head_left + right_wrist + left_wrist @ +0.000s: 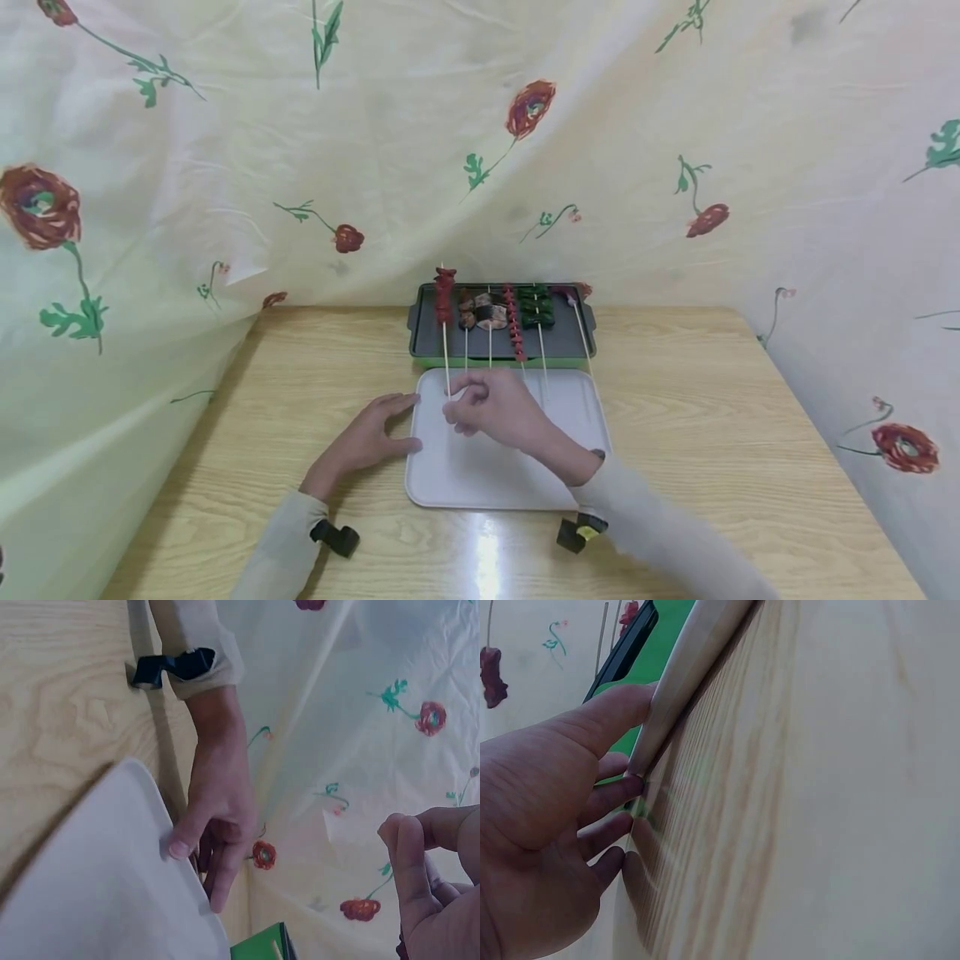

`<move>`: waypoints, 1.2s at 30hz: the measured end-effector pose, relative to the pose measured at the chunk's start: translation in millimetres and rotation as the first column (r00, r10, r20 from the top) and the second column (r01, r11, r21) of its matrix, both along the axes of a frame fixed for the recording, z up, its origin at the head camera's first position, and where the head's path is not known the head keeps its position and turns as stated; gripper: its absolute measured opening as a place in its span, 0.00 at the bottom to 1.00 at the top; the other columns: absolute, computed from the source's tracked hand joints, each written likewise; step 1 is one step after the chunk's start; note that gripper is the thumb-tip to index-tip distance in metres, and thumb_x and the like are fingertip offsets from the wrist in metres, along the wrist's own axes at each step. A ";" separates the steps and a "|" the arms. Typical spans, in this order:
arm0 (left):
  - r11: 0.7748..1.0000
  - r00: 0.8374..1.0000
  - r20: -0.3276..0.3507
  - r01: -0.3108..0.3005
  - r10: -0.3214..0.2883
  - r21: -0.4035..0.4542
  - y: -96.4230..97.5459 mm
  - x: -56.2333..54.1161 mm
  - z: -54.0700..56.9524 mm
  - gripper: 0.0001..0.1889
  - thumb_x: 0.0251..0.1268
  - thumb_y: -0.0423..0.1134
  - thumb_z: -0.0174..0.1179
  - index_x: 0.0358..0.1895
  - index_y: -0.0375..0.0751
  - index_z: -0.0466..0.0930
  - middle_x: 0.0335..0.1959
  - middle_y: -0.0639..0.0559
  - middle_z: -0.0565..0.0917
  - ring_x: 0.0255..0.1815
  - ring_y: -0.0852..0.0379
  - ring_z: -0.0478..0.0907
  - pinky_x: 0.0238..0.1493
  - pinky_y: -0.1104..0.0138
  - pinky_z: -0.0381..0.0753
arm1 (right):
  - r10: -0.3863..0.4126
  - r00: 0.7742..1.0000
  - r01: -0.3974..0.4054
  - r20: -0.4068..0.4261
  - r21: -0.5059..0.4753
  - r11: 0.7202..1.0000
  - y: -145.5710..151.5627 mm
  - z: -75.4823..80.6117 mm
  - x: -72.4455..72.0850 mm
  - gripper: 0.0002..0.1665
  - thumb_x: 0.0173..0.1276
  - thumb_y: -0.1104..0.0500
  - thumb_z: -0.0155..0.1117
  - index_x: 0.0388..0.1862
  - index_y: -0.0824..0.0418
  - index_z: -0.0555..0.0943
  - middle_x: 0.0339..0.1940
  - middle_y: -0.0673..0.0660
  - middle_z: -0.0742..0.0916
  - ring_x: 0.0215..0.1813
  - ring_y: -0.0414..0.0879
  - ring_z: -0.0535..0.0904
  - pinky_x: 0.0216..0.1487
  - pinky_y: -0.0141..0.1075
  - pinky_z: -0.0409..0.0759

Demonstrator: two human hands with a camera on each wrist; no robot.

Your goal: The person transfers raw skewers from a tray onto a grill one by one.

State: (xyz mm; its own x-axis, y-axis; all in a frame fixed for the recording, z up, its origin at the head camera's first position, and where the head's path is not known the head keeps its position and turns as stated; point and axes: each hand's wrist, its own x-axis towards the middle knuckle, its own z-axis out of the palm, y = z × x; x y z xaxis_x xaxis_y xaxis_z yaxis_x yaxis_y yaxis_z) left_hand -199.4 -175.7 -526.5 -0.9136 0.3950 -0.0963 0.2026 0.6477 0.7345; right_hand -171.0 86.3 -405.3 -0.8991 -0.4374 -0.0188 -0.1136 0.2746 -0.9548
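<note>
My right hand (498, 410) pinches the bare stick of a skewer with dark red pieces (444, 302) between thumb and fingertips. The skewer stands nearly upright in the head view, its red end overlapping the left part of a black grill pan with a green base (427, 361). Below that hand lies a white tray (487, 479). At the tray's left edge rests my left hand (375, 435), thumb and fingers spread. In the left wrist view the thumb and fingertips (634, 705) touch the tray's rim. The right wrist view shows the right hand's pinch at its right side.
On the pan lie several more skewers: brown pieces (467, 310), a black-banded pale piece (491, 312), small red beads (513, 321), green pieces (537, 307) and a purple-tipped one (572, 298). Their sticks reach over the tray. A flowered cloth (420, 167) hangs behind the wooden table (697, 417).
</note>
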 end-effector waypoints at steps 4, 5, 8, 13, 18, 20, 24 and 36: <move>1.000 1.000 -0.002 -0.003 0.003 -0.005 0.4 -0.6 -1.7 0.41 0.59 0.51 0.75 0.76 0.50 0.70 0.76 0.42 0.69 0.79 0.39 0.60 0.79 0.44 0.61 | -0.027 0.999 0.027 0.037 -0.003 1.000 0.3 -2.3 -13.7 0.13 0.68 0.62 0.71 0.48 0.68 0.84 0.29 0.63 0.90 0.31 0.50 0.88 0.36 0.40 0.91; 1.000 1.000 -0.004 -0.003 0.003 -0.007 0.6 -0.8 -2.4 0.41 0.59 0.51 0.75 0.76 0.50 0.70 0.76 0.42 0.69 0.79 0.40 0.60 0.79 0.44 0.61 | -0.034 0.999 0.034 0.042 0.000 0.999 0.4 -4.0 -17.6 0.13 0.68 0.62 0.71 0.48 0.68 0.84 0.29 0.63 0.90 0.31 0.49 0.88 0.37 0.39 0.90; 1.000 1.000 -0.008 0.004 -0.004 -0.002 0.8 -1.8 -3.8 0.40 0.59 0.50 0.75 0.76 0.49 0.70 0.76 0.42 0.69 0.79 0.40 0.61 0.79 0.44 0.61 | -0.051 0.997 0.051 0.053 0.012 0.999 0.7 -7.5 -27.9 0.13 0.67 0.62 0.71 0.47 0.67 0.84 0.28 0.60 0.90 0.30 0.47 0.88 0.37 0.39 0.90; 1.000 1.000 0.000 0.000 0.000 0.003 1.1 -1.6 -4.1 0.40 0.60 0.50 0.75 0.76 0.49 0.70 0.76 0.42 0.69 0.79 0.40 0.61 0.79 0.45 0.61 | -0.062 0.994 0.060 0.087 0.024 0.998 -0.6 -11.4 -41.3 0.12 0.67 0.64 0.71 0.47 0.70 0.84 0.28 0.58 0.90 0.30 0.47 0.88 0.37 0.39 0.91; 1.000 1.000 0.001 -0.003 0.003 0.005 1.5 -1.0 -3.9 0.40 0.60 0.49 0.75 0.76 0.49 0.70 0.76 0.42 0.69 0.79 0.40 0.60 0.79 0.45 0.60 | -0.076 0.990 0.072 0.120 0.036 0.997 -2.5 -15.4 -50.2 0.10 0.67 0.64 0.70 0.44 0.69 0.85 0.29 0.57 0.90 0.30 0.46 0.87 0.36 0.38 0.90; 1.000 1.000 0.001 -0.001 0.001 0.005 1.6 -1.2 -3.7 0.40 0.60 0.49 0.75 0.76 0.48 0.70 0.76 0.42 0.69 0.79 0.40 0.60 0.79 0.44 0.60 | -0.081 0.988 0.076 0.134 0.041 0.996 -3.5 -16.7 -53.2 0.08 0.67 0.65 0.70 0.43 0.67 0.85 0.30 0.57 0.91 0.30 0.45 0.88 0.36 0.37 0.90; 1.000 1.000 -0.001 -0.004 0.004 0.002 2.0 -2.0 -3.7 0.40 0.60 0.49 0.75 0.76 0.48 0.70 0.76 0.41 0.69 0.79 0.39 0.61 0.79 0.44 0.60 | -0.070 0.983 0.066 0.171 0.032 0.997 -4.5 -19.7 -59.7 0.10 0.68 0.64 0.70 0.45 0.69 0.85 0.31 0.57 0.91 0.31 0.44 0.88 0.38 0.36 0.89; 1.000 1.000 -0.002 -0.020 0.020 -0.008 4.8 -4.0 -4.4 0.40 0.60 0.50 0.75 0.76 0.49 0.70 0.76 0.41 0.68 0.79 0.39 0.60 0.79 0.43 0.60 | -0.062 0.976 0.057 0.207 0.029 0.998 -2.6 -30.3 -71.2 0.07 0.69 0.64 0.70 0.43 0.66 0.85 0.32 0.58 0.91 0.32 0.44 0.87 0.50 0.52 0.89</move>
State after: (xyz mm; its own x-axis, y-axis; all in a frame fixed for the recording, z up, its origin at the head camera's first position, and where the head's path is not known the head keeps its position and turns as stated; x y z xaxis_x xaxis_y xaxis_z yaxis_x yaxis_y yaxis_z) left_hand -203.4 -170.9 -530.9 -0.9214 0.3762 -0.0980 0.1910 0.6576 0.7287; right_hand -242.2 83.7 -435.6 -0.8989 -0.3804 -0.2174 0.1039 0.2968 -0.9493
